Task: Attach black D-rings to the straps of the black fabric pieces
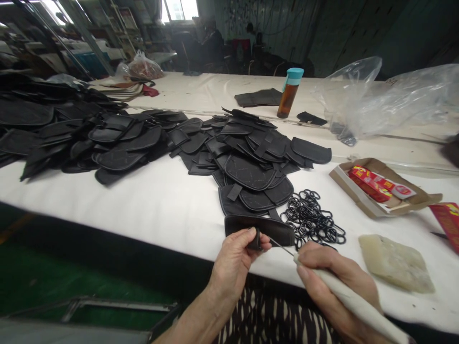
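Note:
My left hand (238,251) pinches the folded tab of a black leather piece (263,228) at the table's front edge. My right hand (337,277) is wrapped round the pale handle of a brush-like tool (344,286) with a thin metal shaft (281,245). The shaft's tip reaches the tab at my left fingers; its exact end is hidden there. Just beyond my right hand lies a heap of black metal rings (311,217). Behind the leather piece spreads a pile of similar black leather pieces (251,169), some with stitched flaps and straps.
On the right are a pale waxy block (396,263) and an open cardboard box (346,188) with red packets. A bottle with a turquoise lid (289,93) stands farther back, near a clear plastic bag (390,100). More black pieces (118,129) cover the left side.

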`<state>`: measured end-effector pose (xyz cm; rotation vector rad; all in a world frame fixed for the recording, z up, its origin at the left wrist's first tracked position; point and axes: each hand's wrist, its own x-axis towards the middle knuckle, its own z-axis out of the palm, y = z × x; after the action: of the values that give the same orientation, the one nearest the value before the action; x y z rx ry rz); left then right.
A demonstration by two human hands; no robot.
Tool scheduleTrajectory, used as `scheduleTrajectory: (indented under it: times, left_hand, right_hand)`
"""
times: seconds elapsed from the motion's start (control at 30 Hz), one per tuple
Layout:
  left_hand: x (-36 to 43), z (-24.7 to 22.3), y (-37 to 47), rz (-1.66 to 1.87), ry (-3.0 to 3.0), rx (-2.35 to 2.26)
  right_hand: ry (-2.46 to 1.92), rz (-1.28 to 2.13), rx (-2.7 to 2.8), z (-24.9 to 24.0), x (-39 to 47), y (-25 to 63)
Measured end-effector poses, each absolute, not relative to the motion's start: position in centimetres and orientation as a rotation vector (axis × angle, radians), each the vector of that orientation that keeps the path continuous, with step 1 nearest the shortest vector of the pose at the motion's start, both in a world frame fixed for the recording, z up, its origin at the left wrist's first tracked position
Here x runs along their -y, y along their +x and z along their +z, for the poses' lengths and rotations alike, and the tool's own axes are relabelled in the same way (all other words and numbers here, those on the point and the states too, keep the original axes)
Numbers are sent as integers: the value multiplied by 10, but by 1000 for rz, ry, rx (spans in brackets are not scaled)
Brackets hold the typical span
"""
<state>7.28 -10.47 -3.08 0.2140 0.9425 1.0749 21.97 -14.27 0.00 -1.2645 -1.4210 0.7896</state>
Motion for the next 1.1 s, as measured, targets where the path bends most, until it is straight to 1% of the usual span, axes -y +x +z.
scheduleTrajectory:
  times: [0.1, 0.2, 0.4, 0.53, 0.77, 0.97, 1.03, 1.1]
  left_hand:
    - [104, -31, 73, 1083, 202, -957]
    - [105, -31, 73, 1085, 218, -960]
    - [106, -31, 74, 1096, 242, -951]
    - [106, -33, 73, 1102, 210, -940]
    - [105, -32, 67, 1092, 161, -907]
    - [92, -1, 36, 992, 50, -970]
    - [70, 16, 13, 1091, 111, -996]
    - [38, 38, -17, 1262, 214, -1008]
  right_hand:
    - [-1347, 719, 1267, 8, 150, 222]
    - [-1337, 692, 1221, 12, 154, 222]
    - [-1239, 562, 1362, 9, 156, 220]
    - [-1268, 497, 1476, 6, 156, 226]
    - [-1330, 446, 1409, 4, 161, 235]
    - [-1518, 486, 1214, -1, 167, 244]
    - [-1620, 556, 1075, 1, 167, 241]
    - [-1688, 600, 976, 4, 166, 237]
